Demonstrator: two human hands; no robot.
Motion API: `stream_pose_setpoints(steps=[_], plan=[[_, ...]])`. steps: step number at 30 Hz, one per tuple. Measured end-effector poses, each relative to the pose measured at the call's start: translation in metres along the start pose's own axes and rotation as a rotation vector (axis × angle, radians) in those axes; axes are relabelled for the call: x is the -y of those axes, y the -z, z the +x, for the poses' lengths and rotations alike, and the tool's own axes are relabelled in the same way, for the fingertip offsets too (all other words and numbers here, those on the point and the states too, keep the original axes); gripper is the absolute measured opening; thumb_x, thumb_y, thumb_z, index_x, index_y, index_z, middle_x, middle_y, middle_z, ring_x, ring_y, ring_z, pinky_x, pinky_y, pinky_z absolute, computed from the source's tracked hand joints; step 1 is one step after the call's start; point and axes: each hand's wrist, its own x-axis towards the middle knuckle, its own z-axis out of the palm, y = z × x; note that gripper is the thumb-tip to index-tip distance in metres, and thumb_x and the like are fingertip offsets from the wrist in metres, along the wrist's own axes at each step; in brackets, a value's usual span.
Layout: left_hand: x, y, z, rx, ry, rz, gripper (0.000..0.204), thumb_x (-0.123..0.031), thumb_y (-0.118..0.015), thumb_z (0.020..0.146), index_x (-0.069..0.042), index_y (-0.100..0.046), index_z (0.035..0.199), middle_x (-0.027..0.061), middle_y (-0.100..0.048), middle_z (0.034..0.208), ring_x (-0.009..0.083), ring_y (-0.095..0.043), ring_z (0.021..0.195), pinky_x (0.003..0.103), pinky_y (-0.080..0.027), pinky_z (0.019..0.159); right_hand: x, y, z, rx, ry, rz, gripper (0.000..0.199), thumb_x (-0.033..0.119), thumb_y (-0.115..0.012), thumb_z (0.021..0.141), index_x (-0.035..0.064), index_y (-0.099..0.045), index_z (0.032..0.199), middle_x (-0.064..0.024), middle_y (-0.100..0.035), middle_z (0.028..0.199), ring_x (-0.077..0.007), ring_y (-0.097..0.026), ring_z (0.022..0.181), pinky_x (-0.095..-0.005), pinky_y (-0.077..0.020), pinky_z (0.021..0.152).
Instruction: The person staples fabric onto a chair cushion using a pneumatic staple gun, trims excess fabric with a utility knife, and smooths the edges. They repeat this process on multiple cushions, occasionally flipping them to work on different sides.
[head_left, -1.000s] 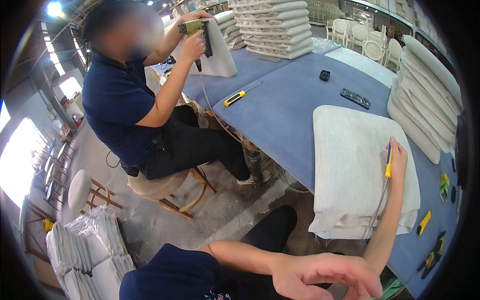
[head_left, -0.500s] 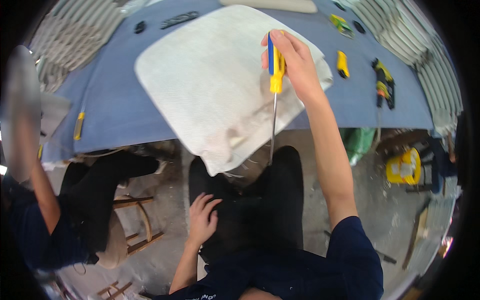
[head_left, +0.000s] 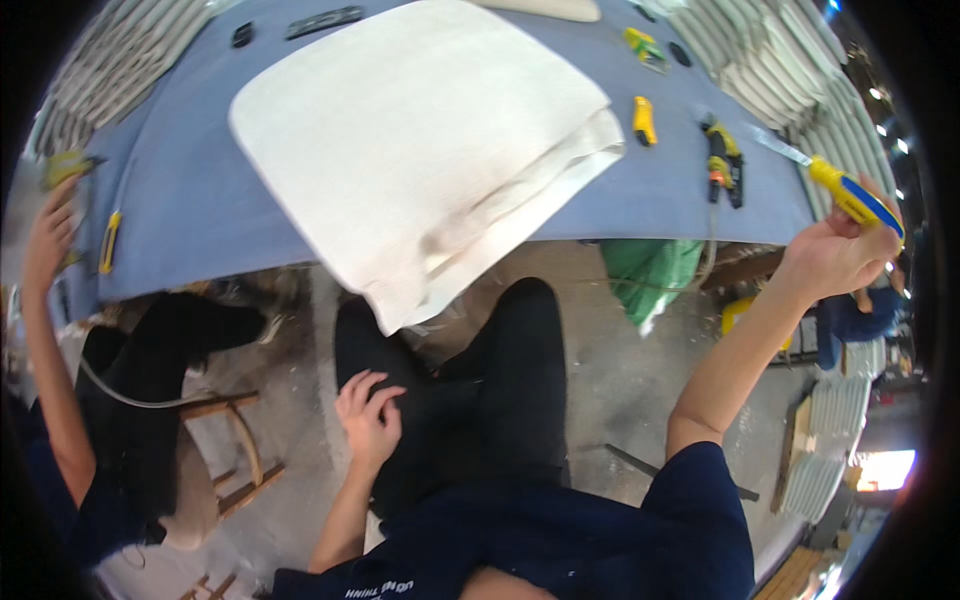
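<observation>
Out to the right, past the table's right end, my right hand [head_left: 843, 258] grips a screwdriver [head_left: 838, 184] by its yellow and blue handle. Its metal shaft points left and away, toward the tabletop. My left hand [head_left: 370, 412] lies on my left thigh with its fingers loosely stretched out and nothing in it. In front of me a white fabric-covered panel [head_left: 400, 130] with rounded corners rests on the blue-covered table [head_left: 200, 215]. Its fabric is folded and loose along the near right side, and one corner hangs over the table edge above my knees.
A yellow cutter [head_left: 643, 121] and a yellow-black power tool [head_left: 722, 165] lie right of the panel. Ridged stacks [head_left: 760, 70] stand at the back right. At left, a co-worker's hand [head_left: 50, 235] holds a yellowish tool near another yellow cutter [head_left: 110, 243]. Green sacking [head_left: 650, 275] hangs below the table.
My right hand has swung the screwdriver from over the panel out to the far right, turning its shaft from downward to leftward. My left hand stays on my thigh. The view has shifted right.
</observation>
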Motion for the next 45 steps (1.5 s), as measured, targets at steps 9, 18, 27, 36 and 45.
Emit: stream_pose_setpoints(steps=[9, 18, 27, 36, 45], plan=[[-0.017, 0.028, 0.046, -0.086, 0.208, -0.748, 0.035, -0.007, -0.054, 0.108, -0.004, -0.06, 0.141, 0.0126, -0.071, 0.122, 0.0208, -0.068, 0.112, 0.036, -0.05, 0.102, -0.124, 0.016, -0.164, 0.656, -0.115, -1.09, 0.034, 0.026, -0.074, 0.098, 0.0151, -0.069, 0.13, -0.0083, -0.069, 0.14, -0.0328, -0.053, 0.141, -0.0564, -0.0418, 0.111], [-0.097, 0.115, 0.176, 0.086, 0.01, -0.608, 0.068, -0.045, -0.033, 0.116, -0.007, -0.024, 0.172, 0.0104, -0.07, 0.103, 0.0138, -0.065, 0.087, 0.031, -0.047, 0.081, 0.135, -0.101, -0.272, 0.783, -1.223, 0.552, 0.034, 0.012, -0.065, 0.106, -0.0015, -0.064, 0.137, -0.0079, -0.075, 0.096, -0.0103, -0.066, 0.075, -0.0258, -0.054, 0.071], [-0.092, 0.08, 0.162, 0.222, 0.023, -0.85, 0.069, -0.042, -0.033, 0.118, -0.009, -0.011, 0.174, 0.0103, -0.069, 0.11, 0.0153, -0.068, 0.09, 0.031, -0.05, 0.077, 0.148, -0.113, -0.293, 0.292, -1.523, 0.839, 0.038, 0.023, -0.062, 0.11, 0.001, -0.06, 0.141, -0.0009, -0.062, 0.079, -0.0066, -0.052, 0.063, -0.0206, -0.0389, 0.053], [-0.107, 0.064, 0.188, 0.119, 0.111, -0.915, 0.081, -0.067, -0.035, 0.111, -0.025, -0.006, 0.174, 0.0173, -0.024, 0.173, 0.0337, -0.037, 0.156, 0.051, -0.041, 0.121, 0.133, -0.142, -0.289, 0.677, -1.662, 0.97, 0.036, 0.039, -0.066, 0.109, 0.0041, -0.069, 0.104, 0.0075, -0.044, 0.065, -0.0026, -0.035, 0.053, -0.0224, -0.0291, 0.048], [-0.073, 0.048, 0.187, 0.126, 0.024, -1.014, 0.082, -0.056, -0.041, 0.113, -0.018, -0.002, 0.174, 0.0149, -0.01, 0.179, 0.0336, -0.013, 0.164, 0.051, -0.017, 0.131, 0.119, -0.147, -0.324, 0.719, -1.356, 0.778, 0.037, 0.032, -0.065, 0.111, -0.0019, -0.075, 0.101, 0.0042, -0.063, 0.074, -0.0059, -0.052, 0.065, -0.0286, -0.042, 0.058]])
